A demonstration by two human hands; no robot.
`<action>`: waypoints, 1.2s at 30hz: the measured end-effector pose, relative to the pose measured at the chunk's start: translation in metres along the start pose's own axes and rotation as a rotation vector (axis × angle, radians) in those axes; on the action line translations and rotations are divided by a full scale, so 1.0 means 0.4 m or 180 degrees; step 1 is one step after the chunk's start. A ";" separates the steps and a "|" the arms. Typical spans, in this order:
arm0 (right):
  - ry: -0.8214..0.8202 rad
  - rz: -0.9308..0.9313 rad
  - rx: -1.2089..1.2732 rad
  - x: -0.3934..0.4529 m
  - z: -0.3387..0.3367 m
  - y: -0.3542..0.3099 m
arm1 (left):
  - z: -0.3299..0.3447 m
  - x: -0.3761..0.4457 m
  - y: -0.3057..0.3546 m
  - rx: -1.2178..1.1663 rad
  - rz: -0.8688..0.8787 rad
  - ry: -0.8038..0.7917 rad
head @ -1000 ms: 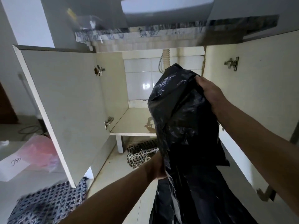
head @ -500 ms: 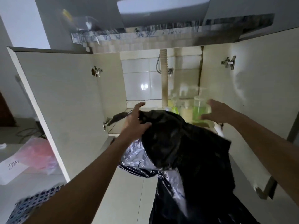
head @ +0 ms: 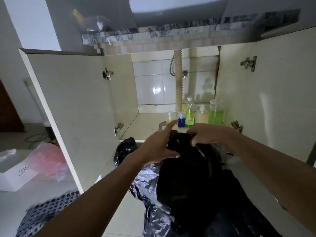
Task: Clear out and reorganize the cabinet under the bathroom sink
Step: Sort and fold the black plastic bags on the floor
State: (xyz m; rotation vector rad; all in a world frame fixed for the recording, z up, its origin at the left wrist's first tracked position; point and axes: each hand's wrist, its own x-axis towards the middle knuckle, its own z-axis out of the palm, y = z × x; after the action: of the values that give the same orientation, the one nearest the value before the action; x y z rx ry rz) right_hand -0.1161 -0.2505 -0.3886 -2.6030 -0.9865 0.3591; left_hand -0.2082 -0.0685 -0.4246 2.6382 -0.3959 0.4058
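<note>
A large black plastic bag (head: 189,182) sits on the floor in front of the open under-sink cabinet (head: 148,127). My left hand (head: 159,144) and my right hand (head: 205,134) both grip the bunched top of the bag, close together. On the cabinet floor at the back right stand a small blue bottle (head: 181,120), a green-liquid bottle (head: 189,115), a cream bottle (head: 202,115) and a tall jar of green liquid (head: 216,113). The left half of the cabinet floor is bare.
The left door (head: 71,106) and right door (head: 266,93) stand wide open. A corrugated drain pipe (head: 178,79) runs down the back. A pink bag (head: 49,159) and white box (head: 13,175) lie at left; patterned cloth (head: 44,214) at bottom left.
The bag was held up in front of the cabinet, then lowered to the floor. My right hand let go, reached toward the jar, and has come back to the bag's top beside my left hand.
</note>
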 end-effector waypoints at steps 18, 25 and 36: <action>-0.0127 -0.0085 -0.0578 -0.071 -0.093 -0.092 | -0.031 0.015 0.003 0.0572 -0.0246 -0.0140; -0.0479 0.1033 -0.1296 -0.038 -0.009 0.014 | -0.055 0.043 -0.010 0.0972 -0.0516 -0.1047; 0.2456 0.1071 -0.1758 0.031 -0.051 0.180 | 0.005 0.266 -0.062 0.2431 -0.0706 0.0145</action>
State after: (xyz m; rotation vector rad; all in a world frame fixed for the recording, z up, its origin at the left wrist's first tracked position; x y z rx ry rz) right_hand -0.0576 -0.2972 -0.3995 -2.9551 -0.3987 -0.9117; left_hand -0.1018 -0.0701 -0.3994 3.3465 0.1048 0.6395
